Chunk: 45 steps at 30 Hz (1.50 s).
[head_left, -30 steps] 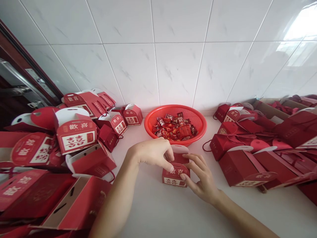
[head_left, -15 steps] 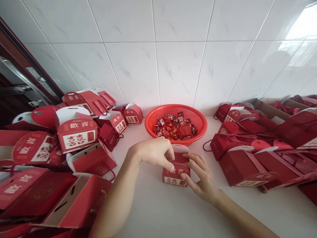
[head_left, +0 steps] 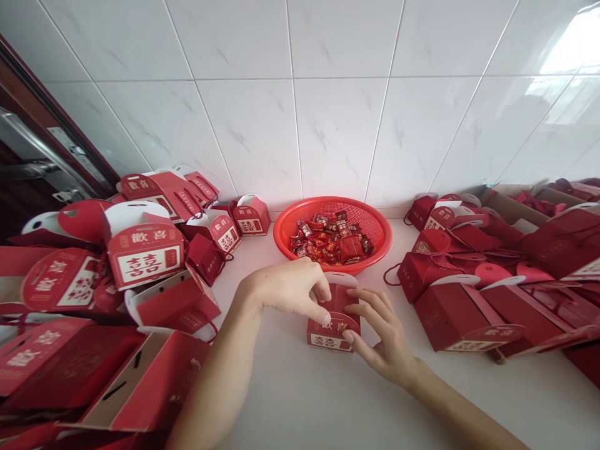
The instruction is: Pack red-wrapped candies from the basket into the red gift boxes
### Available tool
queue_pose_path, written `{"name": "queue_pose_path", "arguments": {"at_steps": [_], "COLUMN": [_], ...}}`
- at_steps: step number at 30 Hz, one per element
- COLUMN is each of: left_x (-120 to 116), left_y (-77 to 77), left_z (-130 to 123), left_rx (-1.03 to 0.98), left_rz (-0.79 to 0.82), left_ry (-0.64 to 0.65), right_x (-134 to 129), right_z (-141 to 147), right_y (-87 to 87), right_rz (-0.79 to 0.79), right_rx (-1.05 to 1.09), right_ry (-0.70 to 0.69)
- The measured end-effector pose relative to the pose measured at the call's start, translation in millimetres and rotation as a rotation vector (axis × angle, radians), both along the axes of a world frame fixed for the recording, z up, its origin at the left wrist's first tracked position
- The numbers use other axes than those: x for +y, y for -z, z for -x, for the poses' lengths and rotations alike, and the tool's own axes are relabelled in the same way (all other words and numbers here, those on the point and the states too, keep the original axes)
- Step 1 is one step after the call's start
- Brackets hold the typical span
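Note:
A small red gift box (head_left: 332, 342) with gold lettering stands upright on the white surface in front of me. Its rounded front flap leans a little towards me, and a pale-edged back flap (head_left: 341, 279) rises behind. From above and the left, my left hand (head_left: 293, 289) bends over the box, its thumb at the front flap and its fingers curled down; their tips are partly hidden. My right hand (head_left: 377, 328) holds the right side, thumb on the front corner and fingers along the top edge. Just behind is a red plastic basket (head_left: 285, 231) of wrapped candies (head_left: 349, 248).
Many similar red boxes (head_left: 145, 250) are piled on the left, some open, some with cords. More red boxes (head_left: 462, 315) crowd the right side, near a cardboard carton (head_left: 504, 206). A tiled wall (head_left: 342, 137) closes off the back; a door handle (head_left: 28, 169) is at far left.
The box's front flap has tilted slightly outward, its top edge a little lower than before. Both hands have stayed almost where they were on the box.

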<state>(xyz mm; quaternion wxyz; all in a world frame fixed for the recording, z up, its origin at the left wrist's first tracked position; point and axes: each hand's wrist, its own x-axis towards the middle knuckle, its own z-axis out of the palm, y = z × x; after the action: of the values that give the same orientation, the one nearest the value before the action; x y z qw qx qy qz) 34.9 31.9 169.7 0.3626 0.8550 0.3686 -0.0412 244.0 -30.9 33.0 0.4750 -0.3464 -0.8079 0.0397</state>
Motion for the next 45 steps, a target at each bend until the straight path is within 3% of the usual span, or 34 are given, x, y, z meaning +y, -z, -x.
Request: {"name": "queue_pose_path", "arguments": {"at_steps": [17,45], "left_x": [-4,-4], "left_y": [-7.9,-5.3], "left_z": [-3,-9], "left_rx": [0.106,0.1], "left_rz": [-0.022,-0.013], "left_ry": [0.002,-0.013], "right_x": [-1,1], "right_z": [0,2], "right_y": [-1.3,0.4], "right_rz": [-0.026,0.011], "right_rx": [0.016,-0.029], "right_ry": [-0.017,0.008]}}
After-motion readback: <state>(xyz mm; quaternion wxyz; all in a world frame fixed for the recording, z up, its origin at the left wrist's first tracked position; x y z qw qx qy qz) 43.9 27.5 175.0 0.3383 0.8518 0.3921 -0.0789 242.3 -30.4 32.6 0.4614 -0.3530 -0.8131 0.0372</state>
